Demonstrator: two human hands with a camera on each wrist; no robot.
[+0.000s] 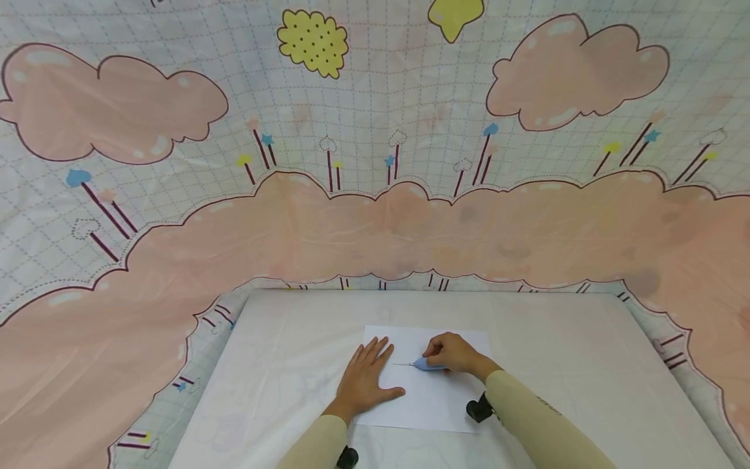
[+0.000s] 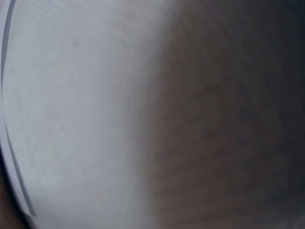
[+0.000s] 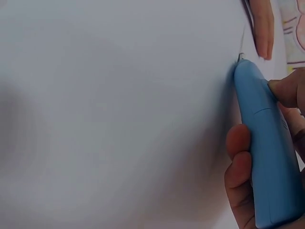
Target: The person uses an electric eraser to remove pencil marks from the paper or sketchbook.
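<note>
A blue utility knife (image 1: pixel 430 365) with a rounded body is gripped by my right hand (image 1: pixel 459 354), fingers curled round it. In the right wrist view its small metal tip (image 3: pixel 240 56) points down at a white sheet of paper (image 3: pixel 119 95), and the thumb presses on the upper side of the body. A thin line (image 1: pixel 402 364) runs on the sheet leftward from the tip. My left hand (image 1: pixel 364 378) rests spread over the sheet's left side, fingers straight and thumb pointing toward the middle. The left wrist view is mostly a blurred close-up of a pale surface and shadow.
Under the paper lies a white-covered table (image 1: pixel 281 365). Behind it and at its sides hangs a patterned curtain (image 1: pixel 375 234) with clouds and stars. A black wrist device (image 1: pixel 479 409) sits by the right sleeve, another (image 1: pixel 347 457) by the left.
</note>
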